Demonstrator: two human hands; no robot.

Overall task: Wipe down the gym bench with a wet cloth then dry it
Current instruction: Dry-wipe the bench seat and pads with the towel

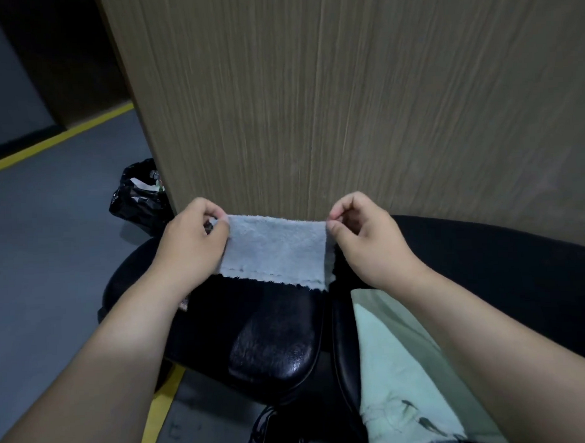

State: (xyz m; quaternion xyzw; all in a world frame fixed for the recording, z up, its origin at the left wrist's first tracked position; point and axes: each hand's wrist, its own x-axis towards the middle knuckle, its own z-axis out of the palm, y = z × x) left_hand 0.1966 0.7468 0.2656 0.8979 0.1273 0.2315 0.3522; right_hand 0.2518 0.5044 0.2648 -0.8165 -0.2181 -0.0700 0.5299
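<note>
1. From my remote seat I take the black gym bench (pixel 275 348) as my landmark. It fills the lower middle of the head view, and its glossy padded surface catches some light.
2. The cloth (pixel 275 251), a pale blue-grey fleecy piece, is held in the air above the far part of the bench. It is stretched flat between both hands, and its lower stitched edge hangs free over the dark pad.
3. The left hand (pixel 194 236) is at the cloth's upper left corner. Its thumb and fingertips pinch that corner, and the rest of the fingers are curled in.
4. The right hand (pixel 368 238) is at the upper right corner. Its thumb and forefinger are pressed together on the cloth's edge, and the other fingers are bent loosely toward the palm.
5. Both forearms reach in from the near side of the bench, one on each flank of the shiny pad.
6. A pale green fabric (pixel 395 350) lies on the right part of the bench, under the right forearm.
7. Behind the bench a wood-grain panel (pixel 346 103) stands upright.
8. To the left of the bench's far end, a crumpled black plastic bag (pixel 136 200) sits on the grey floor (pixel 53 246) beside the panel's edge.
9. A yellow line (pixel 56 140) crosses the floor well beyond the bench on the left.
</note>
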